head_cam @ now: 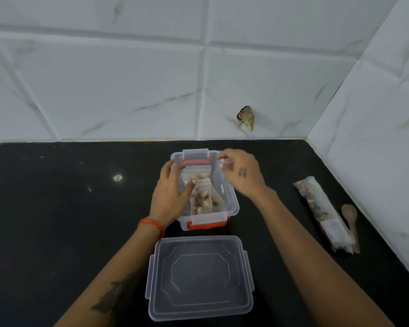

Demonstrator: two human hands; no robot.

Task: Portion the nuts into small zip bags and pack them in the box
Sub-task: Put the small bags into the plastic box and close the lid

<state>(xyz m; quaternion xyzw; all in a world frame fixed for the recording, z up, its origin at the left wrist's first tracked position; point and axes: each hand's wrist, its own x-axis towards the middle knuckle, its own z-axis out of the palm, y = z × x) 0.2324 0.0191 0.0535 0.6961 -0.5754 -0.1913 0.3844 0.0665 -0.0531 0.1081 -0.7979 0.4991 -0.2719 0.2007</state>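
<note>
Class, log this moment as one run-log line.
both hands hold zip bag over box | lid off | spoon idle

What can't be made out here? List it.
Head view:
- Number of small clear zip bags in the clear plastic box: they overlap, left hand covers some.
- Right hand grip: blurred fingertips.
- Long clear nut packet contents: too small.
</note>
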